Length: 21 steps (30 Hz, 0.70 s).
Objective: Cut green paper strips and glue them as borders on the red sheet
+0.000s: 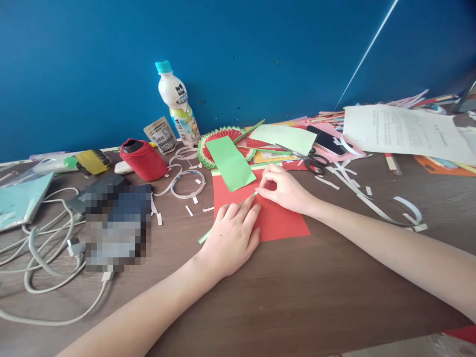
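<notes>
A red paper sheet (275, 218) lies on the brown table in front of me. Across its left edge runs a thin green paper strip (204, 236). My left hand (232, 238) lies flat on the strip and the red sheet, fingers stretched out and together. My right hand (284, 188) pinches the strip's far end between thumb and fingertips, just above the red sheet. A green paper rectangle (230, 163) overlaps the red sheet's top left corner. Behind it sits a pleated red and green paper fan (219, 136).
Black scissors (312, 159) lie right of the fan beside a light green sheet (282, 138). A bottle (178, 104), a red pouch (143, 158), white cables (44, 258) and paper scraps stand left. Printed paper (401, 131) lies at the back right. A blue wall closes the back.
</notes>
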Motion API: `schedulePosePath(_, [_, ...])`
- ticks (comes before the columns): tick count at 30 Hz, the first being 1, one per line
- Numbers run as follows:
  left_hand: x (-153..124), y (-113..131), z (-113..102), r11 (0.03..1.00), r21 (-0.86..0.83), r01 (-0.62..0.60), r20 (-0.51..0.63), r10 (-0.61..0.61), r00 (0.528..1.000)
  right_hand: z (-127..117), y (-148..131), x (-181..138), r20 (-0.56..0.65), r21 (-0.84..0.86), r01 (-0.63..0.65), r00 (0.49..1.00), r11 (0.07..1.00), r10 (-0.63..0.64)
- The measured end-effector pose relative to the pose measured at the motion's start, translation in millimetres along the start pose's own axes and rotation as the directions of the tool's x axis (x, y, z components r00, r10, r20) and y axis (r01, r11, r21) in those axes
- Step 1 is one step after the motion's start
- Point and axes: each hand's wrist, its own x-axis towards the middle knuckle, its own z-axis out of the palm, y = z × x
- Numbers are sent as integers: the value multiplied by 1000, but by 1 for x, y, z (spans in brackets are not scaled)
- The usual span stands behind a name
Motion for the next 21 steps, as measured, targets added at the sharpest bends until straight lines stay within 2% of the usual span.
schedulePosePath(21, [0,1,1,1000,-12,17,1,-17,1000,-2,1,2,23,7,41,999,999,-41])
